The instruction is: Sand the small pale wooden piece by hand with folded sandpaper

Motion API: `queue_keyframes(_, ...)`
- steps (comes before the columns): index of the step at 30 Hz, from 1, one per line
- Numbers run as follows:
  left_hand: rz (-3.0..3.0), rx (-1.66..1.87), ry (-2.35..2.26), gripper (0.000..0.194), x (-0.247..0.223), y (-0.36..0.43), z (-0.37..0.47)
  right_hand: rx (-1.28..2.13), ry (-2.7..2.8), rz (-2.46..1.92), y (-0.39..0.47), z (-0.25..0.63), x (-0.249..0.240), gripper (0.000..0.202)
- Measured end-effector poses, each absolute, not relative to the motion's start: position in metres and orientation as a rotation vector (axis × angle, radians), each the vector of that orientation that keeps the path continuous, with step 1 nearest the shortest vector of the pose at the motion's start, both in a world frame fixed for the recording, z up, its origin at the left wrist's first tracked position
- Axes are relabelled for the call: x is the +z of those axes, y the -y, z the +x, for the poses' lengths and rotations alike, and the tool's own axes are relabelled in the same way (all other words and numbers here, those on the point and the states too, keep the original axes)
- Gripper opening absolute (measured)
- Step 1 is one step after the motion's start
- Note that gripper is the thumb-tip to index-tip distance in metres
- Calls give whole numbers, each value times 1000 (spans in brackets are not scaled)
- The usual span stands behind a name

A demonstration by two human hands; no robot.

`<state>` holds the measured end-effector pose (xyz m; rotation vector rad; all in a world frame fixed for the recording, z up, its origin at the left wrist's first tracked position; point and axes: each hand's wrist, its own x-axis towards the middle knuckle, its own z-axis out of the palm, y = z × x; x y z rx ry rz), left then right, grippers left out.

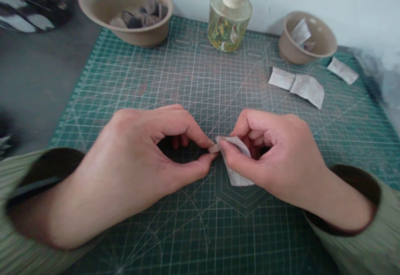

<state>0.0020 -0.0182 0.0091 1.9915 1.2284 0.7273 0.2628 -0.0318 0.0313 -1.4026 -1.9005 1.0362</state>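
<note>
Both of my hands meet over the middle of a green cutting mat [131, 79]. A small folded piece of whitish paper [238, 178] is pinched between them. My right hand [275, 154] grips the paper between thumb and forefinger, and most of the piece hangs below that thumb. My left hand [140, 158] pinches the paper's left tip with its thumb and forefinger; the other fingers curl in. Part of the paper is hidden inside my right hand.
A large tan bowl [103, 0] with dark folded pieces stands at the back left. A glass bottle [229, 16] stands at the back centre. A small tan bowl [325, 41] holds paper scraps. Loose paper slips [296, 84] lie near it, and another slip [343, 70].
</note>
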Motion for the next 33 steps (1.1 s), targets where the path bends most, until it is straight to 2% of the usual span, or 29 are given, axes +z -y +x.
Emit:
queue_keyframes(18, 2008, 755, -1195, 5, 5, 17, 0, 1043, 1796, -1450, 28, 266, 27, 32)
queue_keyframes(33, 2001, 742, -1068, 11, 6, 15, -3, 1258, 1612, -1481, 27, 268, 38, 39)
